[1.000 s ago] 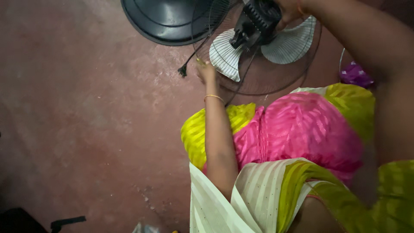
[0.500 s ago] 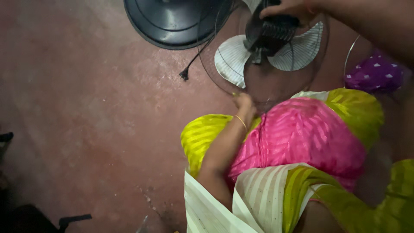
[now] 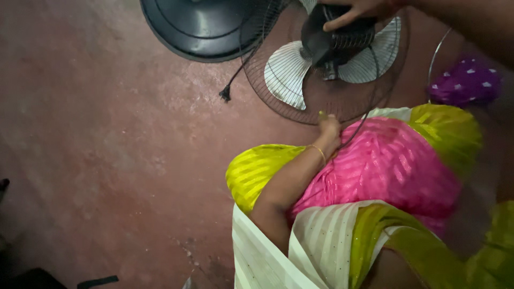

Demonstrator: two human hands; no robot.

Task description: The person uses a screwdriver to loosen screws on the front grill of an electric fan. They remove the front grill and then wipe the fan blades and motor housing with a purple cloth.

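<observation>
A pedestal fan is seen lying over the red floor (image 3: 107,150), its head tipped so that the rear wire guard (image 3: 278,101) faces upward and the pale blades (image 3: 286,72) show through the wires. The black motor housing (image 3: 337,40) is gripped from above by the right hand (image 3: 356,9), the fingers curled down over its top edge and closed on it; held this way, the head appears to be steadied against turning or tipping. The left hand (image 3: 328,128) is laid at the lower rim of the guard, just above the pink and yellow-green cloth (image 3: 375,160) over the lap, with the fingers bent onto the wires; whether the rim is truly pinched or only pressed cannot be told, since the fingertips are partly hidden. A thin gold bangle (image 3: 318,152) is worn at that wrist. The round black base (image 3: 198,27) of the fan is set at the top of the view, touching or just behind the guard, and the black cord with its plug (image 3: 225,95) is left trailing loose on the floor beside it, unplugged from anything visible. A purple spotted cloth (image 3: 466,83) lies to the right, near a thin wire ring (image 3: 435,59), well apart from both hands.
</observation>
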